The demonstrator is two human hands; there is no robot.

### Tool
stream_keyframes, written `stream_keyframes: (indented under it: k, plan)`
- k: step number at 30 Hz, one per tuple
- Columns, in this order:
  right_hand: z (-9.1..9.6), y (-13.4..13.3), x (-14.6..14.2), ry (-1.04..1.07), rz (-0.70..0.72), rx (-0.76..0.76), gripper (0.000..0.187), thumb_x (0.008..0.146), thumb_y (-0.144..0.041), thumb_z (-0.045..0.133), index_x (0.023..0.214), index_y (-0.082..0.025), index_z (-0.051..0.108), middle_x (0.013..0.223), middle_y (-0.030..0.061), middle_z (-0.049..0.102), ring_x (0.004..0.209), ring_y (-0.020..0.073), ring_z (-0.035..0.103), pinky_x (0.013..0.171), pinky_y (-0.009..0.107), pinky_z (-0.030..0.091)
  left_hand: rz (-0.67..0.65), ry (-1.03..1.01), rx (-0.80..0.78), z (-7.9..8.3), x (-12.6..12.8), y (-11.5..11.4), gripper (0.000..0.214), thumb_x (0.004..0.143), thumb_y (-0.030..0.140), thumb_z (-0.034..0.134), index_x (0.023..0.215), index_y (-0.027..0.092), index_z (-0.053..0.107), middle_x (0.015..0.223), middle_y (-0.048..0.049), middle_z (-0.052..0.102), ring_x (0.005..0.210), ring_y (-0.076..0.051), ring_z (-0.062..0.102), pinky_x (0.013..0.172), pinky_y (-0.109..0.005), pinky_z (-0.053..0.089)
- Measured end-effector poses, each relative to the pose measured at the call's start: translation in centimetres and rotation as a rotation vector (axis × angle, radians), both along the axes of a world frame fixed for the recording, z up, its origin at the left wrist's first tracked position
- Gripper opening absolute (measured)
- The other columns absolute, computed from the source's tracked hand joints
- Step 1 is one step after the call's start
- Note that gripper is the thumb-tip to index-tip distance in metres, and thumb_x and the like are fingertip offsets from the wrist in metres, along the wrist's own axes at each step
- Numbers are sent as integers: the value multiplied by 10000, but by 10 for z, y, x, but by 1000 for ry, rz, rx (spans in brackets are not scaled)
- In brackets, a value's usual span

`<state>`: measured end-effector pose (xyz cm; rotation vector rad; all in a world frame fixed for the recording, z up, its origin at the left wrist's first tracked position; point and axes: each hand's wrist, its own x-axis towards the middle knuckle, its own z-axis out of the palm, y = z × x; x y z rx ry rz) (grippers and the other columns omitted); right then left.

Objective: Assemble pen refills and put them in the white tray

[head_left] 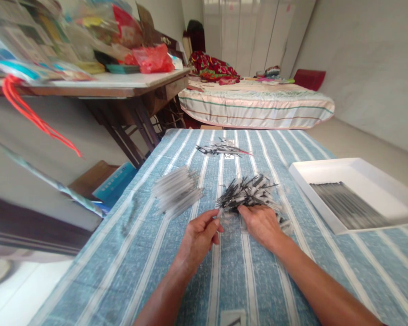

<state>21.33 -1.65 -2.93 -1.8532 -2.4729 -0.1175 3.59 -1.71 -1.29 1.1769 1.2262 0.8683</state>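
Note:
My left hand (pixel 201 233) is closed in a pinch in front of the mixed pile, with a small pale piece at its fingertips, too blurred to name. At the near edge of that pile (pixel 246 190) of thin black sticks and clear pieces, my right hand (pixel 261 224) has its fingers curled down; what they grip is hidden. Left of the pile lies a stack of translucent tubes (pixel 177 192), roughly side by side. On the right, a shallow white box (pixel 370 174) holds a row of slim, dark-tipped, pen-like sticks (pixel 348 203).
A smaller heap of black and clear sticks (pixel 222 148) lies toward the far end of the blue striped tablecloth (pixel 139 253). Beyond stands a bed (pixel 258 106). At left, a cluttered side table (pixel 122 86) has red cords (pixel 41 117) hanging down, above a blue box (pixel 117 183).

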Motion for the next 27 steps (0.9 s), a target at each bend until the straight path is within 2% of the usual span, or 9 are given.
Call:
stream_keyframes:
  k: [6,11,15,22,27]
  plan:
    - [-4,2,7,-24,31,55,181,821,-95,450,913,-186,576,718,51,672,649,190,617,573,263,336,-58,64,-2,-1,3,-2,349,739,303,556,1035,124,606,642,1,596,435,-87,466,387,-213,306]
    - [-13,-1,9,110,177,338,163,822,-88,464,862,-169,600,625,16,623,604,156,563,591,273,311,-149,97,9,-3,3,-3,310,756,279,541,1012,117,603,647,1,590,437,-87,472,391,-212,324]
    - [-16,-3,8,195,229,511,176,839,-84,449,850,-147,613,552,0,573,547,142,512,588,285,299,-208,101,23,-3,2,-3,263,773,263,524,977,123,613,651,3,587,435,-80,471,391,-204,334]
    - [-16,-5,6,188,258,541,179,847,-72,449,841,-138,615,540,-2,538,546,147,480,580,297,293,-288,20,-57,-3,0,-4,241,787,266,517,974,145,607,653,12,590,404,-75,503,363,-188,356]
    - [-16,-8,4,186,298,551,179,847,-65,449,845,-134,614,545,-2,520,560,147,472,585,302,297,-291,-45,-155,5,1,-9,255,780,267,528,990,131,580,615,11,599,365,-89,530,334,-184,364]
